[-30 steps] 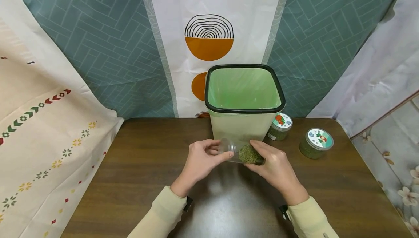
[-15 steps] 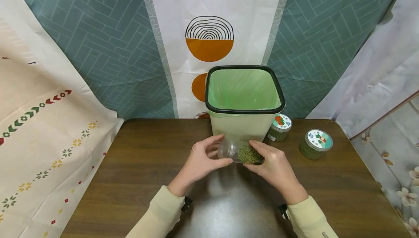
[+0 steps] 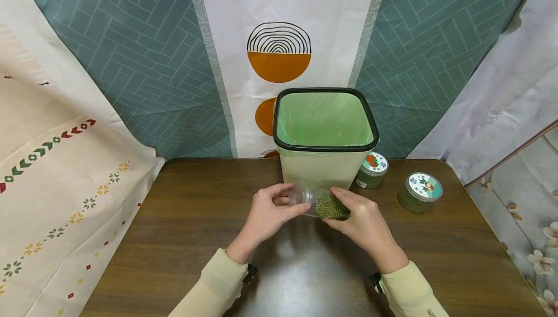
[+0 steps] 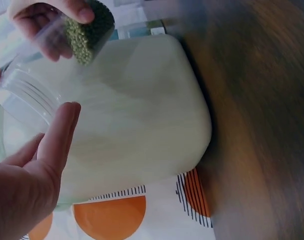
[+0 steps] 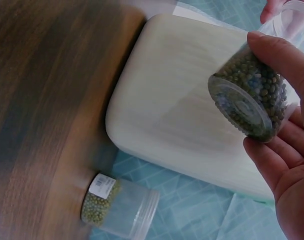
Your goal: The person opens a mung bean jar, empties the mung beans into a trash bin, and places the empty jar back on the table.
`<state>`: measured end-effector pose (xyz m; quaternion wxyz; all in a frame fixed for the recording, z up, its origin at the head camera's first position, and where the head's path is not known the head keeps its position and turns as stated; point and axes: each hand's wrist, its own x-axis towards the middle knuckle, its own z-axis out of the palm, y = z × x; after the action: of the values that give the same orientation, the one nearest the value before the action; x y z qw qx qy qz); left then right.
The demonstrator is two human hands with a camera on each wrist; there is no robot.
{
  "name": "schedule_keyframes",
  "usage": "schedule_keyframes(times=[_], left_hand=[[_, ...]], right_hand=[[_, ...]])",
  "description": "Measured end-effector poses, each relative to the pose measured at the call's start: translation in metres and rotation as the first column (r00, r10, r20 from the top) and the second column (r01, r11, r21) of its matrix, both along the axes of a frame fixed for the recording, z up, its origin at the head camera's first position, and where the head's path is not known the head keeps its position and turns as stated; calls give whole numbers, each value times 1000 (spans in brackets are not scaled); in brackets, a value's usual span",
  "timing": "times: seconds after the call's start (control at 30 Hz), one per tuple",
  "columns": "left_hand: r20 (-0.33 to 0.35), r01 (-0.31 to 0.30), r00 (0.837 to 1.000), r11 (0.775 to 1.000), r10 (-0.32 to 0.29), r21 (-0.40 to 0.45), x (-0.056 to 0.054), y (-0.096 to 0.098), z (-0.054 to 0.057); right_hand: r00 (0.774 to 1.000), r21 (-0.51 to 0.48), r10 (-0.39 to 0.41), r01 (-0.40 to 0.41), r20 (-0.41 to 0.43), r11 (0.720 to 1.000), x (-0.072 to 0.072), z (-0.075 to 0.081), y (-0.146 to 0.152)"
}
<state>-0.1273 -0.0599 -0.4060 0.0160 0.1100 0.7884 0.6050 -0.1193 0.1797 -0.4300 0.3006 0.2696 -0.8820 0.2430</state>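
Note:
A clear jar of small green mung beans is held on its side, in front of the bin. My right hand grips its bean-filled base, thumb on the near side and fingers over the top. At the jar's other end, my left hand has thumb and fingers around the clear ridged end. The beans lie gathered toward the base, and the ridged part is see-through. In the right wrist view, the round bottom of the jar faces the camera.
Behind the hands stands a tall pale-green bin with a black rim. Right of it are a bean jar with a tomato-picture lid and another lidded bean jar. All rest on a brown wooden table, with patterned cloths behind.
My left fingers spread apart around the jar's ridged end half a second ago and now close on it again. The right hand keeps its grip, nearly still.

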Motion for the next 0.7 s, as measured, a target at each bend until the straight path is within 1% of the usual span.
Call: schedule_keyframes(times=[0.07, 0.17, 0.2, 0.23, 0.33, 0.4, 0.47, 0.5, 0.63, 0.7], left_hand=[[13, 35, 999, 999, -35, 22, 0, -1, 0], [28, 114, 993, 991, -116, 71, 0, -3, 2], [35, 141, 989, 986, -145, 94, 1, -3, 3], [35, 159, 986, 982, -163, 99, 2, -3, 6], [34, 187, 981, 977, -191, 103, 6, -4, 16], [33, 184, 982, 977, -188, 105, 8, -3, 21], [38, 163, 985, 982, -168, 97, 9, -2, 22], [34, 147, 988, 985, -150, 87, 9, -2, 20], [-7, 65, 998, 997, -65, 35, 3, 0, 5], [-15, 32, 999, 999, -32, 10, 4, 1, 7]], right_hand=[[1000, 1, -6, 6, -1, 1000, 0, -1, 0], [1000, -8, -7, 7, 1, 1000, -1, -2, 1], [1000, -11, -7, 7, 3, 1000, 0, -2, 1], [1000, -12, -5, 5, 6, 1000, 0, -2, 1], [1000, -18, 3, -3, 11, 1000, 0, -2, 2], [1000, -21, 5, -4, 11, 1000, 0, -2, 2], [1000, -18, 1, -1, 8, 1000, 1, -2, 2], [1000, -23, 4, -4, 8, 1000, 1, -2, 2], [1000, -19, 6, -6, 15, 1000, 2, -1, 2], [1000, -19, 12, -12, 22, 1000, 2, -2, 1]])
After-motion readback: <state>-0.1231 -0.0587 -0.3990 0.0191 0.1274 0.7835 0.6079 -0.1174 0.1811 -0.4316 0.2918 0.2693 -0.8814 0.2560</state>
